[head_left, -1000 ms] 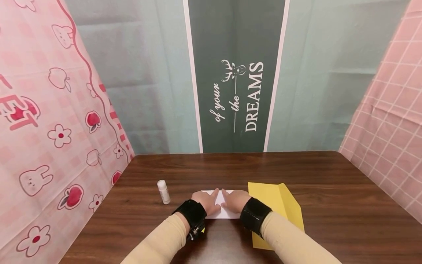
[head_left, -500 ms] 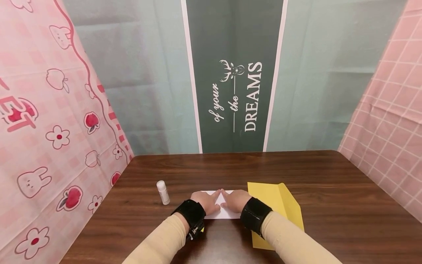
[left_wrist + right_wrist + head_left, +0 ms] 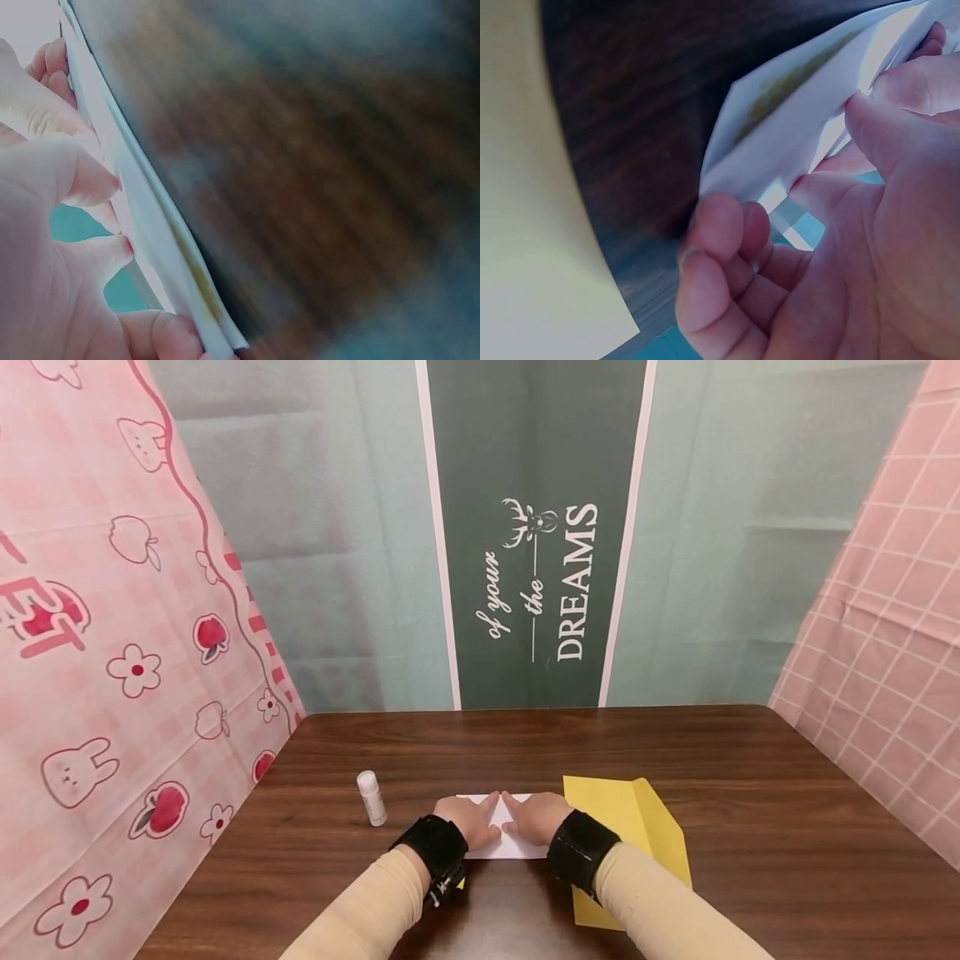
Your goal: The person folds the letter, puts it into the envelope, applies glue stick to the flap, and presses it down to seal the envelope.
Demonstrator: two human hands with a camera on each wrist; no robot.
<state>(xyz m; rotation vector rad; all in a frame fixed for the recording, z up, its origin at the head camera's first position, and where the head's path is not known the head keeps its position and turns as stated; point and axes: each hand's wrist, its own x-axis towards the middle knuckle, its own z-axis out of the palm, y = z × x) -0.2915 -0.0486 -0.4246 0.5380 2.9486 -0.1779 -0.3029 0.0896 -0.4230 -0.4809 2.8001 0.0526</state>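
A folded white sheet of paper (image 3: 512, 847) lies on the brown table (image 3: 480, 747) in front of me, with both hands over it. My left hand (image 3: 465, 821) presses on its left part, index finger and thumb stretched towards the middle. From the other side my right hand (image 3: 538, 817) presses the same way, so the two index fingertips almost meet at the far edge. In the right wrist view the paper's layers (image 3: 817, 112) stand slightly apart along the near edge, with a yellowish patch between them. The remaining fingers (image 3: 720, 232) of the right hand curl at the paper's side.
A white glue stick (image 3: 371, 797) stands to the left of the hands. To the right lies a creased yellow paper (image 3: 607, 802), partly under my right forearm. A small yellow bit (image 3: 461, 884) shows beside the left wristband. Patterned cloths hang around the table.
Both index fingertips have shifted slightly along the paper's far edge, drawing together and then parting a little. The paper, glue stick and yellow paper stay in place.
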